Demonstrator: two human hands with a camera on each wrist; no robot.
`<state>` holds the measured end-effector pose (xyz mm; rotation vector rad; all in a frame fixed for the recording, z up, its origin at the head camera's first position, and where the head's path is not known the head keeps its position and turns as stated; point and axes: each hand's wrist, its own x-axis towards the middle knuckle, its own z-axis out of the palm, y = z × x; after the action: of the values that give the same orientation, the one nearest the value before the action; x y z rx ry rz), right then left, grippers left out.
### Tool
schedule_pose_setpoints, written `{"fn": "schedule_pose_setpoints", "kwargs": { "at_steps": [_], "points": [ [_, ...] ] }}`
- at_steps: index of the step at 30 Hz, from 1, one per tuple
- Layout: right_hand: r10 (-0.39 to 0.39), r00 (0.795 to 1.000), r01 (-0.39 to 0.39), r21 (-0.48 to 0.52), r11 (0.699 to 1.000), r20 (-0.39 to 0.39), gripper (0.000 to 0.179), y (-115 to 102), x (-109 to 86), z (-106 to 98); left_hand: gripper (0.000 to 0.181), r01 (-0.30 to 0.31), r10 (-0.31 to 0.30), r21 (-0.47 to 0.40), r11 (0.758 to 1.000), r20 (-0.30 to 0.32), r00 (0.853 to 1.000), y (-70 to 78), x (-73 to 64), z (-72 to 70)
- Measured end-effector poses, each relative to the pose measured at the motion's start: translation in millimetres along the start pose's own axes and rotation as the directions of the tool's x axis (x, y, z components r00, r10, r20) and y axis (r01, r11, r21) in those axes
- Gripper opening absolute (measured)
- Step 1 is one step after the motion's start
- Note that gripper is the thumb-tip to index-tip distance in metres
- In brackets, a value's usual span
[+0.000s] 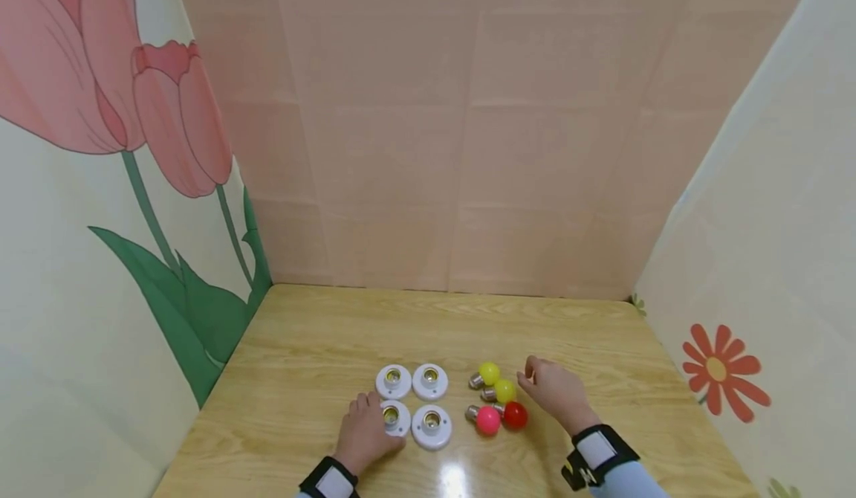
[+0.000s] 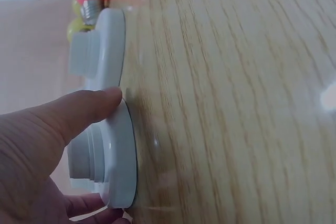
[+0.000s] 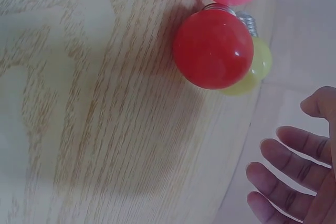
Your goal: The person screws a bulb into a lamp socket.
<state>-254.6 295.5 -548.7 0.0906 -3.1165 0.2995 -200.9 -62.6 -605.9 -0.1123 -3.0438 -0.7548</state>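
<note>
Several round white lamp sockets sit on the table in two rows. My left hand point(image 1: 364, 432) holds the front-left lamp socket point(image 1: 400, 424) by its base, thumb on the near edge and fingers around the far side. In the left wrist view the thumb lies on the rim of that base point(image 2: 122, 161). To the right of the sockets lie a pink bulb point(image 1: 488, 421), a red bulb point(image 1: 516, 416) and two yellow bulbs, one yellow bulb point(image 1: 490, 372) farthest back. Beside the bulbs hovers my right hand point(image 1: 556, 394), its fingers loosely bent and holding nothing.
The other sockets stand close by: a front-right socket point(image 1: 424, 438), a back-left socket point(image 1: 383, 383) and a back-right socket point(image 1: 441, 386). A wooden table point(image 1: 321, 327) runs back to a pinkish cloth wall point(image 1: 401, 149), with printed side panels left and right.
</note>
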Motion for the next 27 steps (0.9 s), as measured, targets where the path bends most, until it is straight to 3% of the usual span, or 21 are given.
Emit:
{"fn": "schedule_pose_setpoints", "kwargs": {
  "at_steps": [6,12,21,27],
  "points": [
    [0.014,1.000,-0.014,-0.003,1.000,0.012,0.025,0.2,-2.6,1.1,0.095,0.002,-0.002,0.022,1.000,0.017,1.000,2.4,-0.5,-3.7],
    [0.020,1.000,-0.020,-0.006,1.000,0.023,0.025,2.4,-5.0,1.8,0.093,-0.007,0.009,-0.053,0.999,0.032,0.999,7.1,6.2,-23.3],
    [0.019,0.999,-0.020,0.023,1.000,0.030,0.024,3.6,-6.1,-0.1,0.085,-0.134,0.142,-0.127,0.983,0.063,0.988,36.3,12.8,-57.7],
    [0.019,0.999,-0.019,0.003,1.000,0.032,0.024,6.4,-6.5,2.9,0.081,-0.221,0.228,-0.109,0.969,0.067,0.971,57.5,9.3,-61.5]
  ]
}}
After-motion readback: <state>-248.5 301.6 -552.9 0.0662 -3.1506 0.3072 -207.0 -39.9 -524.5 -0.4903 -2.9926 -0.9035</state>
